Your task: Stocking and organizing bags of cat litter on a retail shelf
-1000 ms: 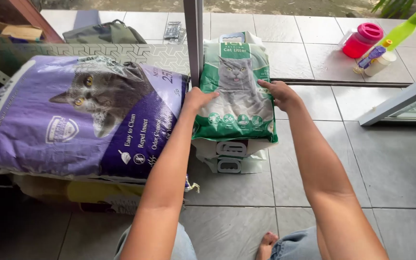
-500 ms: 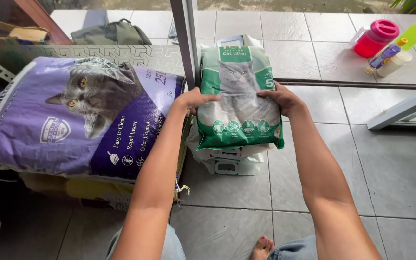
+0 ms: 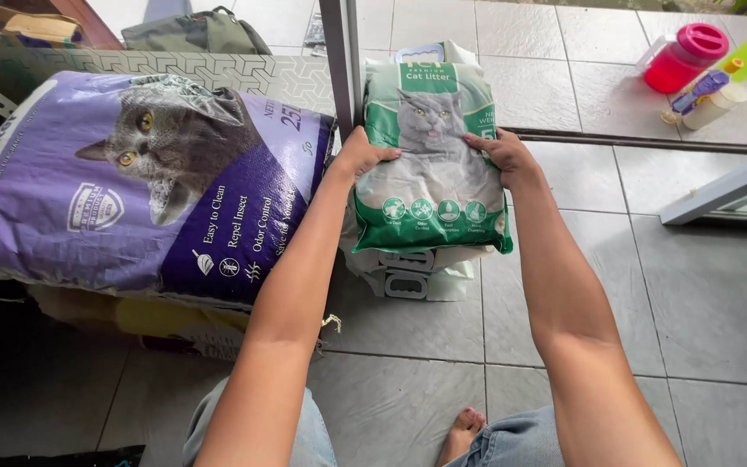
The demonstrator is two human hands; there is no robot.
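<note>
Head view: both hands gripped the green cat litter bag point(image 3: 430, 164) by its sides. Left hand point(image 3: 363, 156) was closed on the left edge, fingers curled over the front. Right hand point(image 3: 501, 156) clamped the right edge. The bag sat on the tiled floor point(image 3: 650, 285), atop what looked like another white pack point(image 3: 412, 277), partly hidden. A large purple cat litter bag point(image 3: 131, 190) lay just left. A red jug point(image 3: 685, 56) stood well apart.

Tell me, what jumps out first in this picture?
A green cat litter bag with a grey cat on it stands in the middle, gripped by the left hand and right hand. To its left lies a much bigger purple bag. A red jug sits far right.
</note>
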